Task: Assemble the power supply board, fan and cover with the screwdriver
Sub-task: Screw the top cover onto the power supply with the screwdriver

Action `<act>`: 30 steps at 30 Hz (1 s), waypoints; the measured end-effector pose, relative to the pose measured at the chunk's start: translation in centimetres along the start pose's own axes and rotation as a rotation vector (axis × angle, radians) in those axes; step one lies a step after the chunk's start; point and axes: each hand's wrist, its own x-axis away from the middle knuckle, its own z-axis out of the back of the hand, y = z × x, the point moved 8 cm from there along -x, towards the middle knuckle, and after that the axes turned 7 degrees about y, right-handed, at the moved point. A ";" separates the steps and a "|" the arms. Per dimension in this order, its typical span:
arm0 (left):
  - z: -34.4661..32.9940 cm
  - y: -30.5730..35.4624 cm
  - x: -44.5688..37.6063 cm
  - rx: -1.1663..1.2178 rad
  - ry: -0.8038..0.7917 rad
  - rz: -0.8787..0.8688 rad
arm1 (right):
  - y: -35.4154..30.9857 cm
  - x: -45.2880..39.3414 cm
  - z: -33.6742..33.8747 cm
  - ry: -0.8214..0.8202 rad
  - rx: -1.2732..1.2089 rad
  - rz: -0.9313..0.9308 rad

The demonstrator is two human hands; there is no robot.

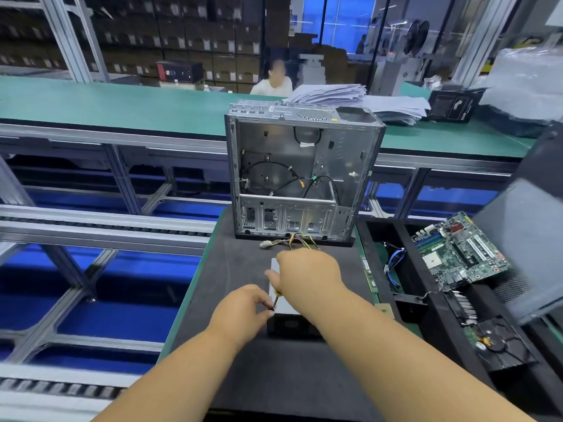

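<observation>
**A:** Where does the job stand?

**B:** Late, I'd judge. The power supply unit (285, 303) lies on the dark mat (243, 269) just in front of the open computer case (300, 175), and its grey cover is already on top. So the board and fan are probably inside, though I can't see in to confirm it.

**A:** And the hands?

**B:** The right hand (307, 277) is wrapped round the handle of the screwdriver (275, 300), directly over the unit. The shaft runs down toward the unit's near left edge. The left hand (243, 312) sits at that same edge, fingertips pinching the shaft near its tip, steadying it.

**A:** So a cover screw is going in?

**B:** That's my reading. The tip is hidden between the fingers, so whether a screw is seated there I cannot tell.

**A:** What's left?

**B:** Finishing this screw and any other cover screws. The unit's wire bundle (292, 242) trails loose between the unit and the case. To the right of the case, a motherboard (460, 251) rests in a black tray, untouched.
</observation>
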 end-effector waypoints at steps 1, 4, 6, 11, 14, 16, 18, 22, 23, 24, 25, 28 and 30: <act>0.0 0.0 0.0 0.003 0.003 -0.002 | -0.1 0.1 0.1 0.032 0.002 -0.007; -0.1 -0.1 0.2 -0.005 0.010 0.002 | -0.1 0.1 0.4 0.111 -0.087 0.027; -0.1 -0.4 0.3 0.007 0.018 0.012 | 0.0 0.1 0.4 0.100 -0.198 0.067; -0.2 -0.5 0.4 0.028 0.018 0.009 | 1.3 0.7 -0.8 0.085 -0.201 -0.016; -0.2 -0.5 0.4 0.032 0.032 0.002 | 1.6 0.4 -0.7 0.115 -0.191 -0.046; -0.1 -0.5 0.5 0.031 0.035 0.004 | 1.1 0.1 -0.6 0.074 -0.300 -0.013; -0.1 -0.6 0.4 0.032 0.028 -0.003 | 0.5 -0.1 -0.6 0.027 -0.380 0.046; -0.2 -0.6 0.3 0.043 0.020 -0.018 | 0.5 0.1 -0.6 0.068 -0.235 0.003; -0.2 -0.7 0.3 0.047 0.020 -0.020 | 0.7 0.4 -0.8 0.087 -0.184 -0.039; -0.2 -0.7 0.4 0.048 0.020 -0.021 | 1.0 0.6 -0.9 0.102 -0.180 -0.075; -0.3 -0.7 0.4 0.048 0.021 -0.023 | 1.1 0.7 -0.9 0.102 -0.214 -0.097; -0.3 -0.8 0.5 0.046 0.024 -0.019 | 1.0 0.6 -0.9 -0.001 -0.375 -0.087; -0.2 -0.6 0.5 0.043 0.023 -0.018 | 0.7 0.2 -0.4 -0.053 -0.409 -0.036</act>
